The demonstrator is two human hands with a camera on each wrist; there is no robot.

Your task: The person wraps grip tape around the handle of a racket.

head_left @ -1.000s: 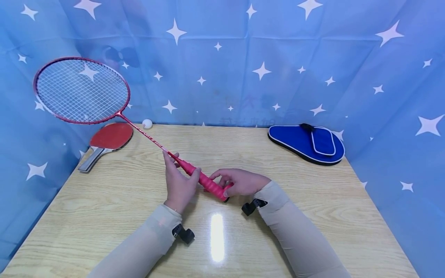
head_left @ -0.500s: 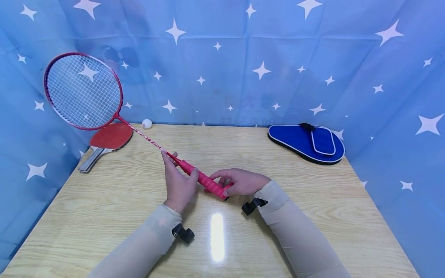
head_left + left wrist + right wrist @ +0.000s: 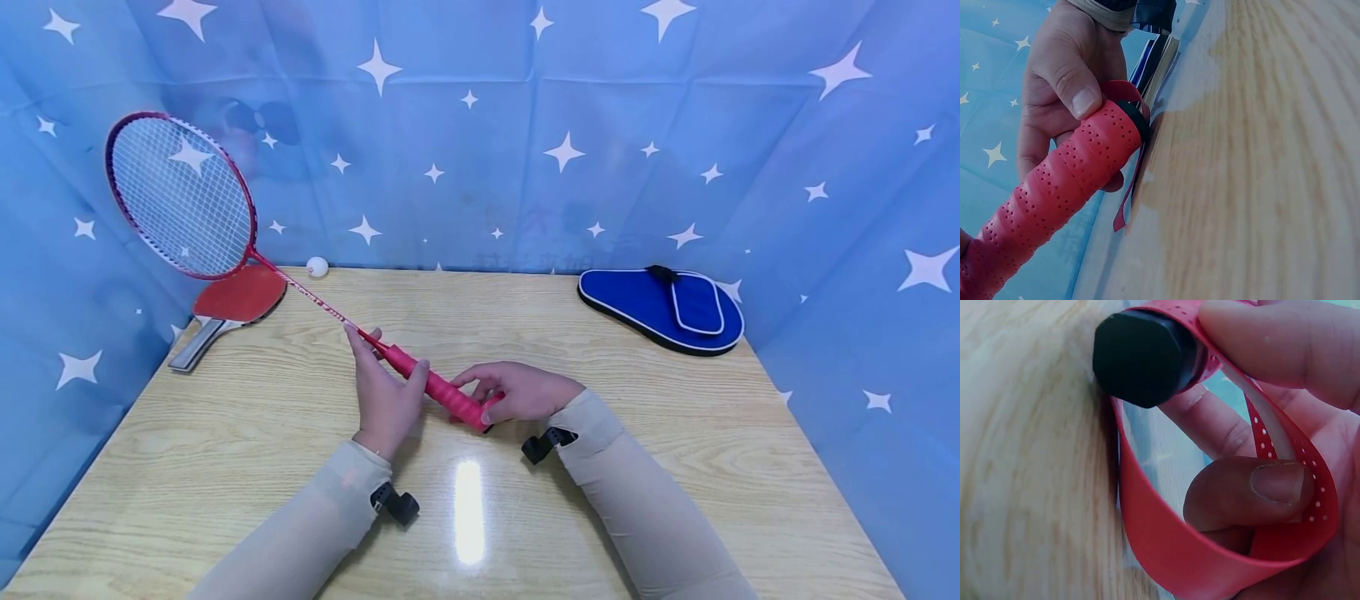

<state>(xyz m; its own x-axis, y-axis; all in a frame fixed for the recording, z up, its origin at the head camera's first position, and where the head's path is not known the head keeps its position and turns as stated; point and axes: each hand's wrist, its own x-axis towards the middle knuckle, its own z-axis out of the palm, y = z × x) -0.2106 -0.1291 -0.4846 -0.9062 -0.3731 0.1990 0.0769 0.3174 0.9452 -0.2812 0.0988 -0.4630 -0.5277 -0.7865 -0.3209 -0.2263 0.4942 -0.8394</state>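
Observation:
A red badminton racket [image 3: 315,297] slants across the head view, its strung head raised at the upper left. My left hand [image 3: 386,408] holds it where the shaft meets the handle, thumb along the pink-red wrap. At the butt end, my right hand [image 3: 525,392] pinches the handle between thumb and fingers. Perforated grip tape [image 3: 1054,181] winds round the handle in overlapping turns. In the right wrist view, a loose length of tape [image 3: 1172,547] loops below the black butt cap [image 3: 1138,359], with a bent finger inside the loop. The cap is close over the tabletop.
Behind the racket head lies a red table tennis bat [image 3: 243,296] at the table's left edge. A white ball [image 3: 317,267] sits at the back edge. The blue bat case [image 3: 637,304] is at the back right. A starry blue curtain [image 3: 480,142] surrounds the wooden table [image 3: 225,433].
The racket has rolled about its shaft, so its head looks narrower and its left rim has shifted right. Both hands stay nearly in place.

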